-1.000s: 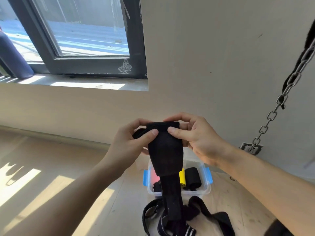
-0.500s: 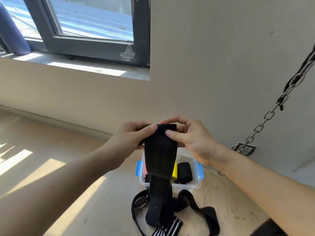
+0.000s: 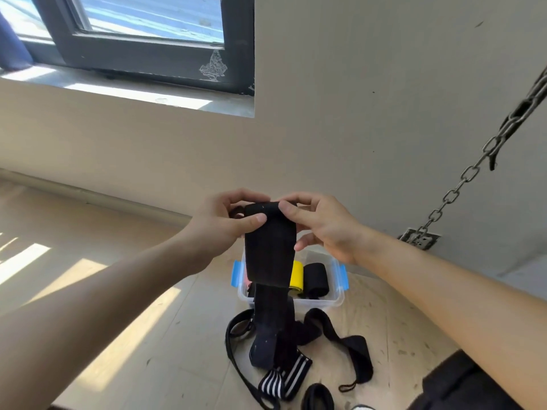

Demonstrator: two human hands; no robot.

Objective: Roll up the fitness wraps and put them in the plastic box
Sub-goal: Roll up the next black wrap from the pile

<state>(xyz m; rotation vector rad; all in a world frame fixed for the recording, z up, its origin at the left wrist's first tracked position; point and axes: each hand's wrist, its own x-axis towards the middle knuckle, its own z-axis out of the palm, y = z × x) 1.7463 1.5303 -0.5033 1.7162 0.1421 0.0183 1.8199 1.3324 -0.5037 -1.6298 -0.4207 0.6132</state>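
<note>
Wrap (image 3: 270, 250) top now further rolled

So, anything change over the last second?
The left hand and right hand have curled the top end of the black wrap over into a small roll; neither let go. The plastic box, its yellow roll and black roll, and the loose wraps on the floor stayed put.

No legible text, label, brand or number anywhere; worn sticker (image 3: 213, 67) on window frame (image 3: 238, 39) unreadable.
</note>
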